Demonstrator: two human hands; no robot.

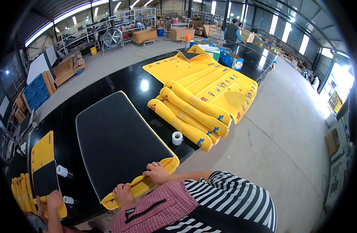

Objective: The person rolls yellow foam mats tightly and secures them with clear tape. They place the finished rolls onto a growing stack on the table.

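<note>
A large mat (pixel 116 143), black underside up with a yellow edge, lies on the black table in front of me. Its near edge is turned up into a narrow yellow roll (pixel 139 187). My left hand (pixel 123 194) grips this roll toward its left end, fingers curled over it. Farther right along the same roll, my right hand (pixel 156 173) is closed on it, fingers bent over the edge. A white tape roll (pixel 177 138) stands just beyond the mat's right corner.
Several rolled yellow mats (pixel 182 120) lie right of the mat, beside flat printed yellow mats (pixel 221 87). Blue boxes (pixel 231 59) stand behind. At lower left, another person's hands (pixel 54 200) work on a similar mat (pixel 46 178), near white rolls (pixel 62 171).
</note>
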